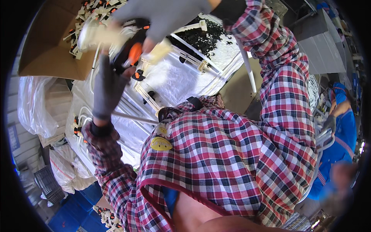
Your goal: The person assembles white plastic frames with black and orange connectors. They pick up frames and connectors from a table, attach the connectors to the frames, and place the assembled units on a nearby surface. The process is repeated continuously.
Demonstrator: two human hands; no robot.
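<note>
My left hand, in a grey fingerless glove, is raised with its thumb and fingers closed around the lower end of a black plastic part with an orange tab. From above, my gloved right hand reaches across and grips the same part; its fingers are partly hidden. A cream plastic piece beside the hands is smeared by motion, and I cannot tell whether it is joined to the black part. Beneath, cream bracket arms with black and orange fittings lie by white metal tubes on the silvery table covering.
A pile of small black clips lies at the far side. At the left stands an open carton near cream fittings, with a clear plastic bag below. A co-worker in blue is at the right, near a grey box.
</note>
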